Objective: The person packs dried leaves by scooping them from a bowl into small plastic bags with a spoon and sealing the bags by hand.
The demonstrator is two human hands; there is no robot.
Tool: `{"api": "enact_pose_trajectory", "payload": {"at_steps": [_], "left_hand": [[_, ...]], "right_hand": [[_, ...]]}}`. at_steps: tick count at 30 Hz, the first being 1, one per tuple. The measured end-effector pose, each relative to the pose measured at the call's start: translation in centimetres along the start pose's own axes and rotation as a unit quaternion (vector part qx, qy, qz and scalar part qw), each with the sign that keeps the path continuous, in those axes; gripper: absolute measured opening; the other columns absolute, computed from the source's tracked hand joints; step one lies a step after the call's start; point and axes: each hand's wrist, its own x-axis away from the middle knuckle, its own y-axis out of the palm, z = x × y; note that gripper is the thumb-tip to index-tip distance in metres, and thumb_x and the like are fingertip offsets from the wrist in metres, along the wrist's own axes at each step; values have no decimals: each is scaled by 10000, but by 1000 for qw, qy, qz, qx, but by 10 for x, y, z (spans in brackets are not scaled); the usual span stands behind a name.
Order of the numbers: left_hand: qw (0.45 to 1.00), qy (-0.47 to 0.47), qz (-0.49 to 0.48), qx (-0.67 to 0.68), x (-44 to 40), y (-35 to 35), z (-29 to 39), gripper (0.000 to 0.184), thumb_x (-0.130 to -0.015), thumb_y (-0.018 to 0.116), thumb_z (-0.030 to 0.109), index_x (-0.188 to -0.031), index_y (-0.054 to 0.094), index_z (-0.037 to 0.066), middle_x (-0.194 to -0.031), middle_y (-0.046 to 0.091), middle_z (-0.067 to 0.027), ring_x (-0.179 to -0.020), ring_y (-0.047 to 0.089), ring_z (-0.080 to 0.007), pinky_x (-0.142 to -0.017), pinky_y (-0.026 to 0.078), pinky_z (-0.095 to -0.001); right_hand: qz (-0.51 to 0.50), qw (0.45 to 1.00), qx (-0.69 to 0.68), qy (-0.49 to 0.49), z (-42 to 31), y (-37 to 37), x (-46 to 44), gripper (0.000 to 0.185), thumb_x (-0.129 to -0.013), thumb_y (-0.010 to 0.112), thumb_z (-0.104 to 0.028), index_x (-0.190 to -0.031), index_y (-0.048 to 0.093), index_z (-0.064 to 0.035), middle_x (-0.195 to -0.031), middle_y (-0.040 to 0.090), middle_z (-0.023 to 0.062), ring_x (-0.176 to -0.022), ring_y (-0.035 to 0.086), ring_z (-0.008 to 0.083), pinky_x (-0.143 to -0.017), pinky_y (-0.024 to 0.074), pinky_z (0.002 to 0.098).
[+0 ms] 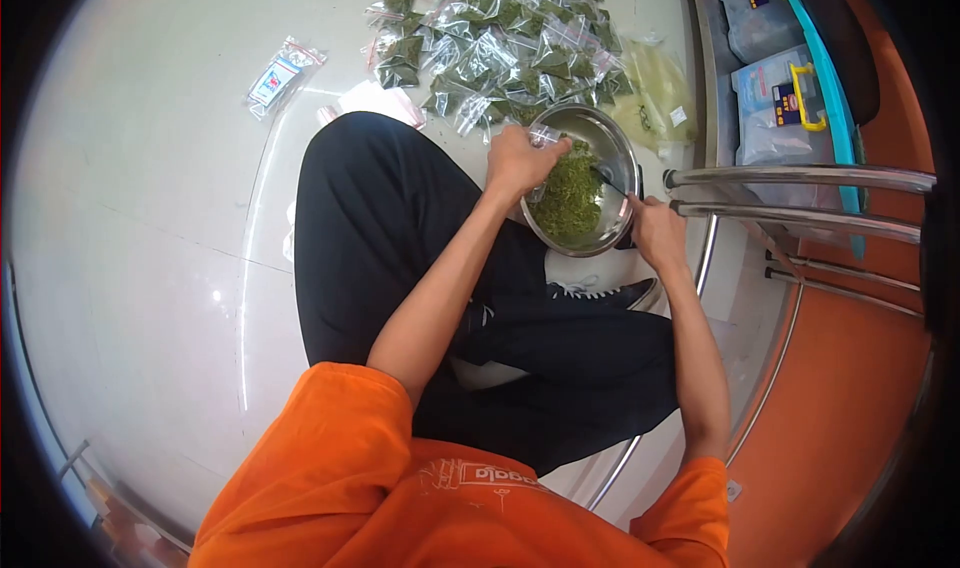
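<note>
A round metal bowl (629, 230) stands on the floor in front of me, holding a heap of green dried, leaf-like flakes (568, 200). My left hand (519, 164) is closed on a small clear plastic bag (540, 136) at the bowl's left rim. At the right rim, my right hand (658, 232) grips the handle of a spoon (612, 182). The spoon's far end reaches into the green flakes, so its tip is hidden.
Many filled clear bags (510, 43) lie piled beyond the bowl. A yellowish plastic bag (655, 93) is beside them. A packet of bags (272, 83) lies on the floor at left. Metal rails (800, 176) and clear storage boxes (785, 108) stand at right.
</note>
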Motion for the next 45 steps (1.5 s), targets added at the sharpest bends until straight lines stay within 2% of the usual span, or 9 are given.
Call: {"api": "enact_pose_trajectory", "payload": {"at_steps": [8,9,13,20,22,25,28,32,45], "left_hand": [[996,50,42,-66,8,-12,13,610,-753,808,460,-823,692,-135,-847,696,-319,-834,708,-441,-762,554,-474],[996,51,38,-68,10,-12,14,610,-753,808,460,-823,692,-135,-847,696,-319,-834,708,-441,-762,554,-474],[995,41,35,-79,10,-14,13,567,-770,805,449,-899,716,-95,-822,715,-260,-808,721,-363,-740,553,-430],[993,95,53,-49,9,-11,9,537,-775,822,489,-879,718,-28,-805,724,-173,-774,711,-289,-763,539,-409],[909,264,252,-201,9,-8,9,595,-745,822,572,-820,675,0,-821,710,-165,-784,697,-313,-760,536,-415],[955,181,146,-184,25,-14,31,656,-710,809,654,-777,632,26,-822,692,-162,-781,685,-317,-746,530,-411],[889,265,236,-289,23,-7,28,691,-703,795,685,-788,643,17,-779,690,-156,-733,681,-295,-713,525,-407],[936,227,174,-207,25,-8,31,685,-703,802,676,-796,645,15,-690,672,-129,-637,663,-262,-646,518,-394],[891,380,140,-205,20,-4,24,477,-716,879,443,-764,684,10,-666,676,-89,-561,649,-229,-569,501,-345]], "right_hand": [[-82,921,-380,-1,-40,25,5,304,-858,601,-100,-1120,722,-5,-773,672,219,-669,671,299,-651,516,408],[-87,895,-436,-19,-40,27,2,291,-888,616,-102,-1123,718,35,-713,665,142,-595,598,173,-582,482,330],[-220,754,-607,120,-23,25,-7,260,-935,588,-40,-1146,706,55,-723,647,25,-542,502,71,-514,404,231],[-203,752,-623,77,34,12,-3,125,-935,631,-68,-930,705,33,-721,682,58,-526,530,78,-493,410,229],[-195,744,-634,85,49,13,-1,127,-928,635,-75,-908,698,34,-718,688,72,-512,537,78,-488,414,222],[-162,748,-637,92,62,26,3,135,-905,633,-76,-893,697,41,-707,688,85,-486,541,88,-487,421,226],[-198,772,-596,100,59,40,3,138,-903,625,-71,-879,695,45,-702,685,85,-492,541,87,-486,422,230],[-179,764,-615,80,55,44,1,145,-926,620,-81,-879,692,36,-692,677,76,-502,546,89,-481,421,230],[-157,775,-609,70,55,45,0,163,-916,612,-88,-841,682,40,-679,661,69,-496,530,85,-490,414,234]]}}
